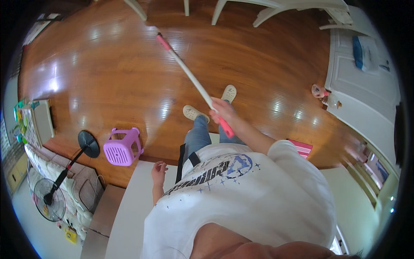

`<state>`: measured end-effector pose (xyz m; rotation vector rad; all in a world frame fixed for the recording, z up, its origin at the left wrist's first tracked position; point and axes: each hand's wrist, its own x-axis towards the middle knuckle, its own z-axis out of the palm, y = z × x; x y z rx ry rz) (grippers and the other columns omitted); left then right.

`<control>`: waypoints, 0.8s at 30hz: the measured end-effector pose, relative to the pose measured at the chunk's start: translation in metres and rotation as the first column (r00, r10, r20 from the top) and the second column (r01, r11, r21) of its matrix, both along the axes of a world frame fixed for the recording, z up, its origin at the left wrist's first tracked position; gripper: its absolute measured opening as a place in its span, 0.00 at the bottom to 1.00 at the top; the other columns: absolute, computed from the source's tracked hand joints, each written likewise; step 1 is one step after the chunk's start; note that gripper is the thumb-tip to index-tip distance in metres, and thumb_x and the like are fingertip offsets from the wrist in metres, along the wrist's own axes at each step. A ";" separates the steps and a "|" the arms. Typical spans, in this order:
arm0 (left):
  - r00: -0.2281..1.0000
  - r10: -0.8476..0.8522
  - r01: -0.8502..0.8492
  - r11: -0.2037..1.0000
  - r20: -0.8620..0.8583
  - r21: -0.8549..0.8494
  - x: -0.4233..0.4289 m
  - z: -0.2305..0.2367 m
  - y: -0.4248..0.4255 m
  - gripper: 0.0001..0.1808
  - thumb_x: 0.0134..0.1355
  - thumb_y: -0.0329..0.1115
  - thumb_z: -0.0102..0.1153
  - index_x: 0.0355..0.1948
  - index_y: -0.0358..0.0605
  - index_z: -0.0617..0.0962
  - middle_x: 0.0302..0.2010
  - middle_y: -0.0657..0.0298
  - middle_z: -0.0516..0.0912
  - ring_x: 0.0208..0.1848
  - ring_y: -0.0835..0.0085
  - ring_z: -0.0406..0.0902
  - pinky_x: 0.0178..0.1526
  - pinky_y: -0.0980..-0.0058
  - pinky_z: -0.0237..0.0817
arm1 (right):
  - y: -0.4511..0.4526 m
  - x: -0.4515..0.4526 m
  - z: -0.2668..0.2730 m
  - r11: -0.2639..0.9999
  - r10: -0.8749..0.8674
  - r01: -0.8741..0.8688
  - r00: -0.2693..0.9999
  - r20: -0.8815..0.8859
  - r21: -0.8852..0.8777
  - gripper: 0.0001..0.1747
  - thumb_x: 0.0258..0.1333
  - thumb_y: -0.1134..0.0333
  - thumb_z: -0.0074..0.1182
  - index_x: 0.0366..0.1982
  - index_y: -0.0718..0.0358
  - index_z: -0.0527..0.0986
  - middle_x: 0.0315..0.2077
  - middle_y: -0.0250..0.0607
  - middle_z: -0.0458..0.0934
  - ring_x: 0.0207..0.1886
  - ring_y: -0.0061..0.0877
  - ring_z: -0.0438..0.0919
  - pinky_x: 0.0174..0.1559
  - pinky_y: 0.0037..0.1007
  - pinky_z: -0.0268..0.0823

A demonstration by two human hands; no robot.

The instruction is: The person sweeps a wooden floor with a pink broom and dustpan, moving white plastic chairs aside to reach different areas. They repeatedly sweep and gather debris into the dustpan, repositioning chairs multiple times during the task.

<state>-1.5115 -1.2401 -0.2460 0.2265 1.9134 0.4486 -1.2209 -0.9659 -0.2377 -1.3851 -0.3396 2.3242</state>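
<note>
My right hand (223,111) grips a long white pole (194,79) near its pink end grip (226,127). The pole slants forward and left over the wood floor (129,71) to a pink collar (163,42). What is fixed to its far tip is too small and blurred to tell. Low at my left side hangs my left hand (159,171), fingers loosely bent and apart, holding nothing. A purple plastic stool (121,147) stands on the floor to its left, not touched by the hand.
Left of the stool is a black pedestal fan (89,144), with a sofa (85,184) behind it. White furniture legs (220,11) line the far side. White cabinets (352,77) run along the right, with a pink bottle (318,91) beside them. A pink striped object (300,148) lies behind my right arm.
</note>
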 end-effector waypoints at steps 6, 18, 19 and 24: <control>0.988 -0.155 0.155 0.987 -0.005 0.033 0.010 -0.015 0.024 0.11 0.53 0.33 0.54 0.37 0.41 0.72 0.28 0.65 0.76 0.29 0.78 0.75 0.27 0.81 0.63 | -0.071 0.135 -0.006 0.873 -0.310 0.438 0.838 0.450 -0.214 0.11 0.56 0.59 0.40 0.35 0.59 0.66 0.15 0.32 0.65 0.11 0.16 0.59 0.10 0.19 0.54; 0.948 -0.318 0.317 0.942 -0.011 0.111 -0.037 -0.033 0.040 0.09 0.54 0.29 0.53 0.34 0.35 0.72 0.28 0.61 0.76 0.28 0.76 0.74 0.30 0.80 0.69 | -0.115 0.144 -0.101 0.881 -0.341 0.415 0.891 0.301 -0.228 0.05 0.45 0.72 0.43 0.18 0.63 0.66 0.18 0.40 0.69 0.22 0.31 0.69 0.25 0.32 0.65; 0.937 -0.349 0.349 0.933 -0.019 0.087 -0.043 -0.030 0.040 0.09 0.54 0.29 0.53 0.34 0.35 0.72 0.28 0.61 0.76 0.27 0.76 0.74 0.30 0.80 0.69 | -0.109 0.109 -0.094 0.737 -0.472 0.498 0.863 0.180 -0.457 0.04 0.44 0.73 0.44 0.19 0.63 0.66 0.18 0.41 0.68 0.21 0.32 0.69 0.26 0.35 0.65; 0.935 -0.350 0.349 0.937 -0.052 -0.027 -0.051 -0.024 0.044 0.10 0.54 0.29 0.53 0.35 0.34 0.71 0.27 0.62 0.75 0.27 0.76 0.74 0.29 0.80 0.68 | -0.098 -0.045 -0.031 0.835 -0.288 0.241 0.958 -0.019 -0.495 0.07 0.45 0.76 0.41 0.16 0.65 0.62 0.13 0.43 0.63 0.16 0.34 0.66 0.21 0.38 0.63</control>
